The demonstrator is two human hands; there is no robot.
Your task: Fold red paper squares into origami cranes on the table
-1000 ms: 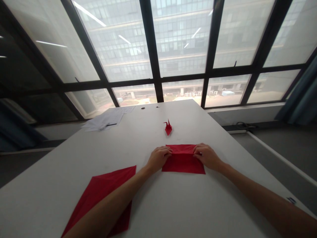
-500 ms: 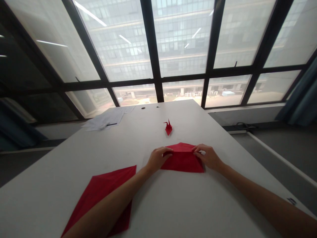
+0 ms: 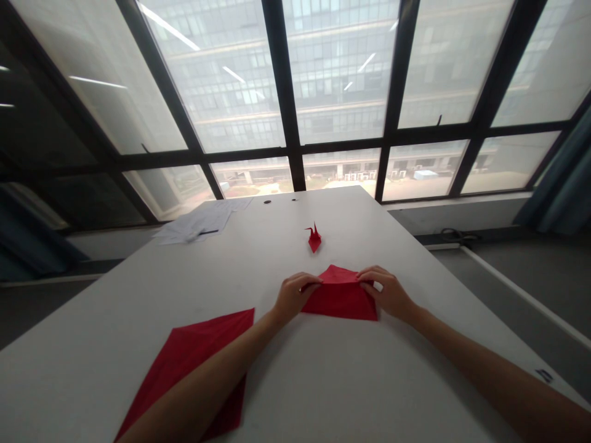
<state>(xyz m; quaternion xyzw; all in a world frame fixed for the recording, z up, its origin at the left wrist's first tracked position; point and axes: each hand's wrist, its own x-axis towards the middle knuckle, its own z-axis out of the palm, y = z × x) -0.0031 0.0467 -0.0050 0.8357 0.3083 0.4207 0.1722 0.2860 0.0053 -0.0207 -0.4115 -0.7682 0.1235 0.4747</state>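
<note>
A folded red paper (image 3: 340,298) lies on the white table (image 3: 323,381) in front of me, its far edge lifted into a peak. My left hand (image 3: 294,295) pinches the paper's far left corner with closed fingers. My right hand (image 3: 386,290) pinches the far right corner the same way. A small red paper crane (image 3: 314,237) stands on the table just beyond the paper.
A flat red paper sheet (image 3: 194,363) lies near my left forearm. White papers with a dark pen (image 3: 196,224) rest at the table's far left corner. Large windows (image 3: 332,92) stand behind the table. The floor drops away to the right of the table edge.
The paper's far edge, flat a second ago, has been raised into a peak between both hands, which have drawn slightly closer together.
</note>
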